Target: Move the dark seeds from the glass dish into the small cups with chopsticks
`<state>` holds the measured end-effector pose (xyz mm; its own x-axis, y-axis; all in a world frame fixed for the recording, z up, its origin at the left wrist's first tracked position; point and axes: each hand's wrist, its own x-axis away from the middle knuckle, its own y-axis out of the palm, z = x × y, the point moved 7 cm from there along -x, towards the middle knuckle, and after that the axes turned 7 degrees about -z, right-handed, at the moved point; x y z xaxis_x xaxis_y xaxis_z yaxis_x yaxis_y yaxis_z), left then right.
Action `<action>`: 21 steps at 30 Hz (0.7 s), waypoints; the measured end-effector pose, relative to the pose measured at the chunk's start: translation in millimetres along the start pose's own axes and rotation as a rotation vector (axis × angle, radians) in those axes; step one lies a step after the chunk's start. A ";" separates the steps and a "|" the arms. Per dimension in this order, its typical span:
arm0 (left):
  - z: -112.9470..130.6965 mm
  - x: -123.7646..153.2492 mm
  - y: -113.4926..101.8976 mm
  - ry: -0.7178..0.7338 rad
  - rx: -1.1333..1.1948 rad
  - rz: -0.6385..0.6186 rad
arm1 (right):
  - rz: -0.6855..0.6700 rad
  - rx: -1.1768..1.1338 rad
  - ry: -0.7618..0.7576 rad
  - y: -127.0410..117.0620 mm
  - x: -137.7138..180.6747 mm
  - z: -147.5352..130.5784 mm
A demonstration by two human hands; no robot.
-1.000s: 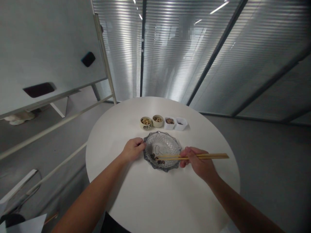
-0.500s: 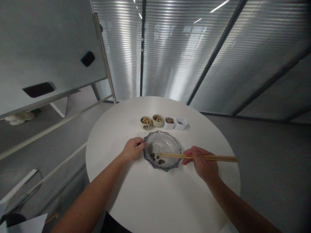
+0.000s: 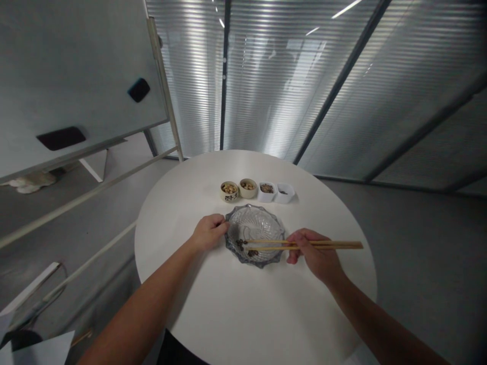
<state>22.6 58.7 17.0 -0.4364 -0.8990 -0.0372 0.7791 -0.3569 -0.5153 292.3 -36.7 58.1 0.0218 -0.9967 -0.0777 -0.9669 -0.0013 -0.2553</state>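
A clear glass dish [image 3: 254,225] sits in the middle of a round white table [image 3: 243,304]. Several small dark beans [image 3: 247,250] lie in its near left part. My left hand [image 3: 208,232] is curled against the dish's left rim, steadying it. My right hand [image 3: 314,253] grips a pair of wooden chopsticks [image 3: 323,245] held nearly level, their tips over the beans at the dish's near side.
Behind the dish stands a row of small containers: two round cups [image 3: 229,190] with pale beans and two white square cups [image 3: 284,192] with darker bits. A whiteboard on a stand [image 3: 76,76] is at the left. Ribbed glass walls are beyond the table.
The chopsticks drew slightly back to the right, then slid left again, tips spread apart over the beans. My left hand stayed on the dish's rim.
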 end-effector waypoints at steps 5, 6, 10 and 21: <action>-1.9 -0.7 0.8 0.001 -0.004 -0.005 | 0.049 0.039 0.015 -0.8 0.6 3.0; -2.6 -1.0 1.3 0.000 -0.003 -0.008 | 0.060 0.049 0.018 -0.6 0.4 2.7; -4.5 -1.9 2.0 -0.001 0.000 -0.002 | 0.080 0.038 -0.013 1.2 -1.5 -1.1; -3.0 -1.8 2.7 0.013 0.012 -0.004 | 0.062 -0.008 -0.002 3.3 -5.6 4.7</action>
<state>24.1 60.1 13.1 -0.4455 -0.8941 -0.0464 0.7824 -0.3636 -0.5056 290.1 -30.8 53.2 -0.0381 -0.9948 -0.0948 -0.9683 0.0602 -0.2426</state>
